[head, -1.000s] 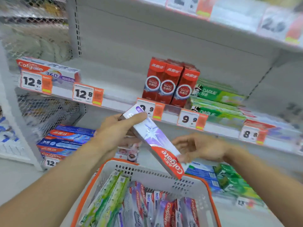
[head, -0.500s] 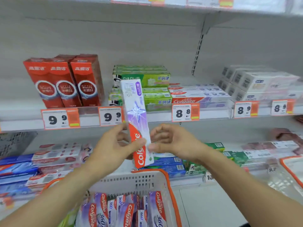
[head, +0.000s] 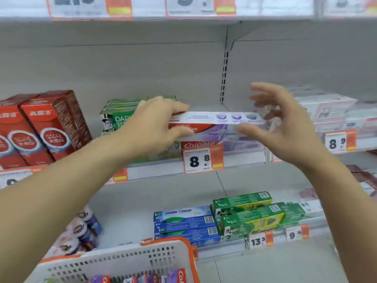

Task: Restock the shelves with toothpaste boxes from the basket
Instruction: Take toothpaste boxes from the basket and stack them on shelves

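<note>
Head view showed the left hand (head: 155, 121) gripping one end of a purple toothpaste box (head: 216, 124), held level above the stack near the front edge of the middle shelf (head: 240, 158); the right hand (head: 283, 127) hovered spread-fingered at its other end, seemingly untouching. Light, thin cardboard probably crushes easily; better held by its long edges.
</note>
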The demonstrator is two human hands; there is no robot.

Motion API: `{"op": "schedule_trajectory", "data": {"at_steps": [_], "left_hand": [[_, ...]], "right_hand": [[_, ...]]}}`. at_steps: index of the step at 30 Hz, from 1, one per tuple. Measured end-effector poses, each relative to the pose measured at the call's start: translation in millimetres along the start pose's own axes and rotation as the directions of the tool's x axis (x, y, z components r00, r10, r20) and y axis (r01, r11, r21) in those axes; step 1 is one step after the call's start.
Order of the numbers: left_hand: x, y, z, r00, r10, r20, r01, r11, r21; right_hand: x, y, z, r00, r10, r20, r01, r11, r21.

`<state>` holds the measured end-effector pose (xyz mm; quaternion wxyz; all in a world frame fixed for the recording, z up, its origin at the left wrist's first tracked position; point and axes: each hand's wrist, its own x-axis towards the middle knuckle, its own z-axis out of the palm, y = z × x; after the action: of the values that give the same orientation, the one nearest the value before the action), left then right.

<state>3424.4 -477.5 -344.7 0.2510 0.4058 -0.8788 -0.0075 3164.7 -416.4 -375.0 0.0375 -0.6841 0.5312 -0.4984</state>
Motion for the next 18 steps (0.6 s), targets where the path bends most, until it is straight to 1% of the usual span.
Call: {"op": "schedule_trajectory", "data": {"at_steps": [2, 4, 5, 7, 8, 10, 12, 14, 16, 18], "left_hand": [[15, -1, 4, 0.999, -0.003, -0.040, 0.003, 1.000, -0.021], [25, -1, 8, 0.997, 0.018, -0.078, -0.022, 0.998, -0.054], [29, -1, 10, 0.995, 0.015, -0.104, -0.023, 0.997, -0.075], [36, -1, 10, 0.986, -0.015, -0.164, -0.011, 0.987, -0.161], [39, -2, 10, 0.983, -0.036, -0.181, -0.004, 0.977, -0.214], [44, -2, 11, 0.982, -0.046, -0.185, -0.005, 0.964, -0.266], [51, -9, 16, 0.980, -0.030, -0.194, -0.014, 0.975, -0.220], [56, -21, 22, 0.981, -0.086, -0.174, 0.062, 0.988, -0.139], [61, -38, 31, 0.981, -0.176, -0.075, 0.176, 0.984, -0.009], [63, -58, 41, 0.952, -0.288, 0.101, 0.262, 0.941, 0.213]], "right_hand": [[16, 2, -2, 0.997, -0.062, 0.050, 0.066, 0.995, -0.080], [32, 0, -4, 0.996, -0.051, 0.080, 0.062, 0.988, -0.142], [39, -3, -5, 0.991, -0.026, 0.132, 0.051, 0.981, -0.187], [51, -8, -8, 0.958, 0.025, 0.286, 0.060, 0.957, -0.284], [58, -9, -10, 0.942, 0.041, 0.334, 0.065, 0.952, -0.300], [71, -10, -14, 0.931, 0.021, 0.364, 0.086, 0.958, -0.274], [85, -6, -18, 0.931, -0.012, 0.364, 0.120, 0.954, -0.276], [98, 3, -22, 0.930, -0.010, 0.367, 0.142, 0.931, -0.337], [110, 12, -22, 0.934, 0.024, 0.356, 0.142, 0.890, -0.433], [121, 22, -20, 0.937, 0.053, 0.346, 0.143, 0.844, -0.517]]}}
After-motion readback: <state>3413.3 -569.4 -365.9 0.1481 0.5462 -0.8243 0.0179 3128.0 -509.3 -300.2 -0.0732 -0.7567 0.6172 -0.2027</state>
